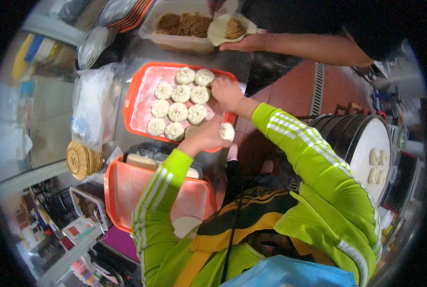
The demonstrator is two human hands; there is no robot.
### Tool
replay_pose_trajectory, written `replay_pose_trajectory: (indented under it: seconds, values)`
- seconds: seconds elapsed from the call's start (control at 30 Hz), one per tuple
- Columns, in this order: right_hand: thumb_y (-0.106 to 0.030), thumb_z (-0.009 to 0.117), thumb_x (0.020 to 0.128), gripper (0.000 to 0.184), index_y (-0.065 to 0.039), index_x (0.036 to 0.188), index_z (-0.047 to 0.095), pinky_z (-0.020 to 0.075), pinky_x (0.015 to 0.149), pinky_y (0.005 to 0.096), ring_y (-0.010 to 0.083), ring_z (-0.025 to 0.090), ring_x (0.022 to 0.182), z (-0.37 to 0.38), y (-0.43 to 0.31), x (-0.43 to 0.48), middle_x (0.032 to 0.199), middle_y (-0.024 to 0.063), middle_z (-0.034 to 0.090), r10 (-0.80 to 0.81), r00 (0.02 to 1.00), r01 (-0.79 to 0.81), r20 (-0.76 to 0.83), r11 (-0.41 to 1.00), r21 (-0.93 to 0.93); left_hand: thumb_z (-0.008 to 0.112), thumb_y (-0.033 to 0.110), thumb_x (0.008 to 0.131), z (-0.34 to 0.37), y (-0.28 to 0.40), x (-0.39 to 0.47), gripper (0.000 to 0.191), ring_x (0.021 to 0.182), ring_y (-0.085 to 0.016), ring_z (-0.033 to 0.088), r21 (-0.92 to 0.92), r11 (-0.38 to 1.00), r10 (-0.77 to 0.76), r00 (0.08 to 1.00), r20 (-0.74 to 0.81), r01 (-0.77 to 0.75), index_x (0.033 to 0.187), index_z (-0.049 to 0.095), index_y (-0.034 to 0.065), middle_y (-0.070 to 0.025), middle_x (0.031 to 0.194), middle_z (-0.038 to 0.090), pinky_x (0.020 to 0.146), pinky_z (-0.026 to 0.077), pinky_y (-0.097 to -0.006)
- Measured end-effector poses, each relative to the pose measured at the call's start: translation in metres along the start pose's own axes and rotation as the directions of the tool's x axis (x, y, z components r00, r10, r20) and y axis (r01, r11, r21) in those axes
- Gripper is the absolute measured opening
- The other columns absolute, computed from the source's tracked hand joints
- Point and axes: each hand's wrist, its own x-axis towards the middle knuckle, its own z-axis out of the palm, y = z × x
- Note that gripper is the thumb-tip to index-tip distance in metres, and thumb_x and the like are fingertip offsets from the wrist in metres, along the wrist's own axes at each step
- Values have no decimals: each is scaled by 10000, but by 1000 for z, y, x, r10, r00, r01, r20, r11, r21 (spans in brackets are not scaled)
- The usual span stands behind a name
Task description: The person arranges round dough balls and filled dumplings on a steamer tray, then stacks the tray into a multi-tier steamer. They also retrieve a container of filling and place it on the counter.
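My left hand (207,133) is over the near right corner of an orange-red tray (127,107), with a pleated filled dough bun (227,132) in its fingers. Pleated buns stand in rows on the tray's floured surface. At the tray's right side, my right hand (227,94) reaches down beside the bun at the far right corner (204,77). Its fingertips are partly hidden, so whether it grips a bun does not show. Part of another bun (191,132) is covered by my left hand.
Another person's hand (244,43) holds a dough wrapper with filling (235,28) beside a plastic tub of filling (184,39). A second orange-red tray (138,193) lies nearer me. Bamboo-coloured round pieces (82,160) are at left, a large round steamer (369,143) with buns at right.
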Motion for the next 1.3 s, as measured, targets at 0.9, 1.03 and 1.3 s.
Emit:
replay_pose_trajectory:
  seconds: [0.9,1.03,1.3]
  values:
    - [-147,776,813,531,-40,1290,571,514,873,281,152,636,1002,-288,89,-562,1155,73,639,700,710,-9,74,-96,995,859,115,714,157,308,18,713,995,-134,578,-310,872,487,739,466,-379,1334,507,90,-27,1104,587,872,497,-287]
    - [-167,788,799,504,-58,1254,601,495,871,276,125,608,966,-310,122,-646,1122,44,630,888,460,-178,10,82,981,855,134,714,222,393,49,670,973,-146,604,-92,761,611,662,435,-642,1297,535,56,-65,1080,624,868,509,-289]
    - [-260,769,728,606,-106,1289,600,517,889,403,314,626,1032,-306,204,-708,1127,154,617,910,223,-862,-350,352,366,809,248,665,322,487,77,698,989,-410,614,350,579,673,674,303,-736,1278,557,29,-240,1114,596,894,514,-438]
